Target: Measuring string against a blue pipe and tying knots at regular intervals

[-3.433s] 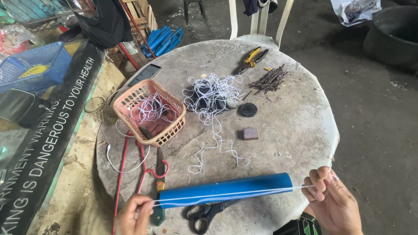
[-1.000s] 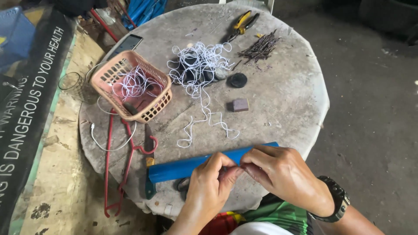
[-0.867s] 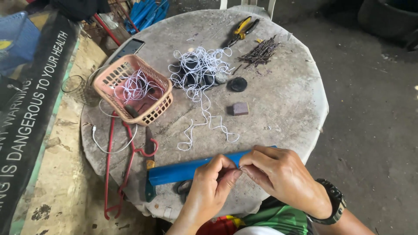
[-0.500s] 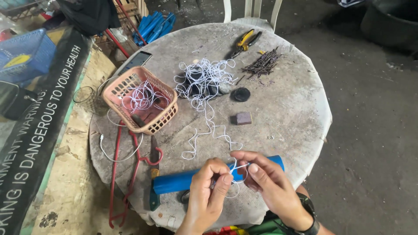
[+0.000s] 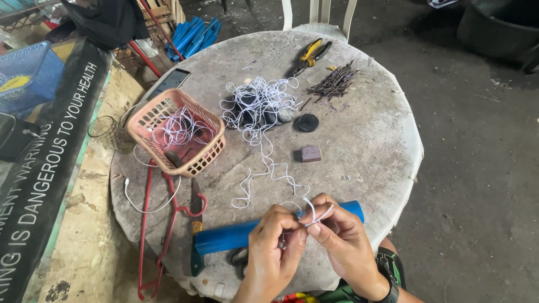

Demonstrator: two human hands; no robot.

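Observation:
My left hand (image 5: 273, 247) and my right hand (image 5: 341, 238) meet at the near edge of the round table (image 5: 370, 146), fingertips pinched together on a short loop of white string (image 5: 315, 212). Just beyond the hands a blue tube (image 5: 230, 237) lies across the table, partly hidden by my fingers. The string trails back from near the hands to a tangled white string pile (image 5: 259, 104) in the table's middle. Black scissors (image 5: 240, 257) peek out under my left hand.
A pink basket (image 5: 175, 134) with string bits sits at the left, a red hanger (image 5: 163, 224) and a knife (image 5: 195, 224) beside it. Farther back lie yellow pliers (image 5: 310, 53), a bundle of dark sticks (image 5: 336, 84), a black disc (image 5: 307, 122), a small brown block (image 5: 310, 153) and a phone (image 5: 168, 83).
Earlier my hands were stretching string along the tube's length; now they have come together over the tube and pinch a small loop. The tube has stayed on the table.

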